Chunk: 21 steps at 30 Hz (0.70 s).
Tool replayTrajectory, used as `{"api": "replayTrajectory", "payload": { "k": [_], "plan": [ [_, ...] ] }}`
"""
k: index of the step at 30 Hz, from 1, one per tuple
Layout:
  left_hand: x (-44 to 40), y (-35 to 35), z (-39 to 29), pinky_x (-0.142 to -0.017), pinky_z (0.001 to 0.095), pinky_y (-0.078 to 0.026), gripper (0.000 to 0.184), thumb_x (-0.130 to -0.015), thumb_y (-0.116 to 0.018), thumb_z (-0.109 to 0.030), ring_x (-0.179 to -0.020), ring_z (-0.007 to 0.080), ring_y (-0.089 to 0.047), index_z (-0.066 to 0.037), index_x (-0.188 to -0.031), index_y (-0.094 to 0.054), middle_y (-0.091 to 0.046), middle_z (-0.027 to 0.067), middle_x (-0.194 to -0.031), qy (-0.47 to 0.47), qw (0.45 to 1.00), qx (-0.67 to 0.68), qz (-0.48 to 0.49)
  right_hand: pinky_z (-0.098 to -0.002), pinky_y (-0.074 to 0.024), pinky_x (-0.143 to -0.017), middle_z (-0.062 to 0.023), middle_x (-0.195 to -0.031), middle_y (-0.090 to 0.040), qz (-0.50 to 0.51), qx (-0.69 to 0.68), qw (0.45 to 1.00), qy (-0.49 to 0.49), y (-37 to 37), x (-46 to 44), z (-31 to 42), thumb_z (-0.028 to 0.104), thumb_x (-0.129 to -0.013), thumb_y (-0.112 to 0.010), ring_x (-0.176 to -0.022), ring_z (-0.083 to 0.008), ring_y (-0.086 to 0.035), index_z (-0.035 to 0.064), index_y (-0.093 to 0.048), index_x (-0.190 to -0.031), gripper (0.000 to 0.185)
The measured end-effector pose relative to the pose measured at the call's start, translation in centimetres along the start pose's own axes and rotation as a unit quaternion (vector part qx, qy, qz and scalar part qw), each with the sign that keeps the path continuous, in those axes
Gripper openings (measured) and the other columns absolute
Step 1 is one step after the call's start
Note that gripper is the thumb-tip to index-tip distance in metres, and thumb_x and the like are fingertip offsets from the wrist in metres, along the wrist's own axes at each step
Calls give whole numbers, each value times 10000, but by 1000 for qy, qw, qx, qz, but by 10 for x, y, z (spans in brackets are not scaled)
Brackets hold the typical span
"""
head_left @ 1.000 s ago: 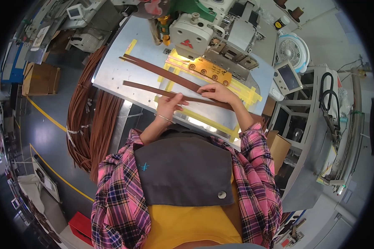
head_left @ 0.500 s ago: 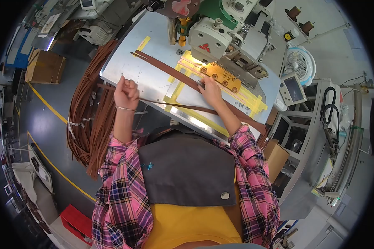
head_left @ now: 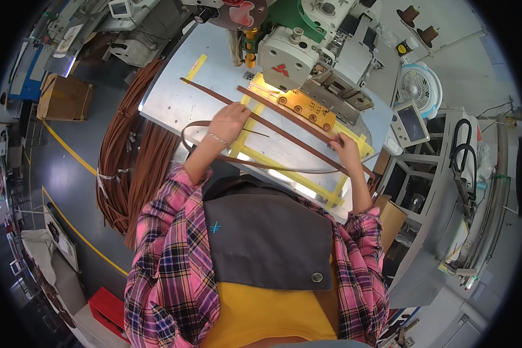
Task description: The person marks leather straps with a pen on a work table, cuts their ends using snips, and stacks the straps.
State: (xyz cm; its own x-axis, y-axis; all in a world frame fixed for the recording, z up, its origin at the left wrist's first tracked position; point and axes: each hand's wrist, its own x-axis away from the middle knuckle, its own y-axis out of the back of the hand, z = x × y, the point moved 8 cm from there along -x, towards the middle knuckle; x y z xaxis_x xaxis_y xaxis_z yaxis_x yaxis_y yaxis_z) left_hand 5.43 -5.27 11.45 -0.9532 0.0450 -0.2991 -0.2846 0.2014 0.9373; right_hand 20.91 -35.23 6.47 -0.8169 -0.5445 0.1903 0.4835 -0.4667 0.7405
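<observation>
Several long brown strips lie slantwise across the metal worktable (head_left: 168, 87). My left hand (head_left: 229, 122) is over the middle strip (head_left: 296, 140), its fingers bent down; a thin strip loops out beneath it. Whether it grips anything is hidden. Near the right ends, my right hand (head_left: 347, 152) pinches the upper brown strip (head_left: 284, 115), which runs along the yellow template (head_left: 307, 108) below the machine head. A lower curved strip (head_left: 255, 165) passes under my right wrist.
The white sewing machine (head_left: 287, 58) stands at the table's back. A bundle of brown strips (head_left: 119, 180) hangs at the left edge. A small fan (head_left: 417, 87) and a control screen (head_left: 409, 123) are at the right.
My left hand has come back from the table's left edge to the middle strip. My right hand has moved right and down. One strip now lies closer to the template, and another has curled.
</observation>
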Motion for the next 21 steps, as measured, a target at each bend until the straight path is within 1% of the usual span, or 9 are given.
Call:
{"api": "replayTrajectory", "payload": {
  "k": [3,4,6,8,9,11,13,16,21],
  "plan": [
    [-12,-37,-16,-1035,372,-343,352,-822,-452,-74,-1227,298,-438,-32,-1159,-545,-524,159,-1242,-25,999,-1,39,-315,-475,-625,-123,-729,-644,-27,-43,997,-54,14,13,-35,122,-802,-652,-658,-240,-629,14,-611,-904,153],
    [-17,-48,-17,-1035,372,-343,352,-822,-452,-74,-1227,298,-438,-32,-1159,-545,-524,159,-1242,-24,999,-2,39,-303,-472,-617,-113,-703,-638,-43,-58,994,-77,18,14,-48,102,-803,-649,-635,-217,-625,9,-616,-902,140],
    [-25,-66,-19,-1088,381,-265,400,-836,-453,-105,-1303,295,-351,-30,-1225,-502,-440,175,-1345,-25,999,-16,39,-302,-473,-622,-109,-712,-640,-49,-51,995,-69,19,13,-55,91,-806,-645,-638,-213,-625,2,-609,-905,138],
    [-30,-81,-16,-1109,388,-218,438,-863,-456,-146,-1334,289,-301,-32,-1286,-454,-387,170,-1391,-23,996,-51,71,-246,-446,-613,-54,-682,-603,-49,-41,995,-70,21,12,-53,37,-819,-626,-644,-98,-564,-35,-588,-867,94],
    [-33,-81,-14,-1113,393,-201,450,-876,-454,-166,-1344,277,-278,-38,-1307,-431,-366,155,-1408,-8,997,-39,65,-246,-446,-613,-54,-682,-603,-49,-41,995,-71,22,11,-53,37,-819,-626,-644,-98,-564,-35,-588,-867,94],
    [-32,-67,-5,-1117,397,-184,464,-889,-452,-185,-1355,265,-254,-44,-1329,-408,-344,139,-1424,6,998,-27,57,-315,-471,-633,-137,-750,-645,-61,-57,995,-58,25,12,-35,101,-796,-655,-668,-228,-626,-10,-608,-884,150],
    [-37,-81,-1,-1119,399,-165,495,-904,-450,-228,-1366,236,-222,-56,-1361,-366,-305,102,-1450,24,994,-41,101,-321,-470,-638,-144,-759,-645,-56,-32,996,-57,28,5,-39,104,-790,-660,-681,-240,-628,-7,-609,-886,156],
    [-37,-78,1,-1111,388,-176,504,-903,-450,-237,-1358,218,-236,-60,-1365,-358,-317,84,-1440,36,994,-38,93,-327,-469,-647,-151,-770,-644,-53,0,998,-46,32,-2,-37,107,-783,-666,-695,-258,-625,-2,-610,-890,163],
    [-39,-80,-3,-1110,376,-180,499,-915,-443,-236,-1352,216,-248,-58,-1373,-350,-318,91,-1439,48,990,-70,117,-326,-467,-648,-156,-773,-643,-48,17,998,-46,35,-7,-31,102,-781,-664,-693,-261,-621,0,-614,-895,160]
  ]
}}
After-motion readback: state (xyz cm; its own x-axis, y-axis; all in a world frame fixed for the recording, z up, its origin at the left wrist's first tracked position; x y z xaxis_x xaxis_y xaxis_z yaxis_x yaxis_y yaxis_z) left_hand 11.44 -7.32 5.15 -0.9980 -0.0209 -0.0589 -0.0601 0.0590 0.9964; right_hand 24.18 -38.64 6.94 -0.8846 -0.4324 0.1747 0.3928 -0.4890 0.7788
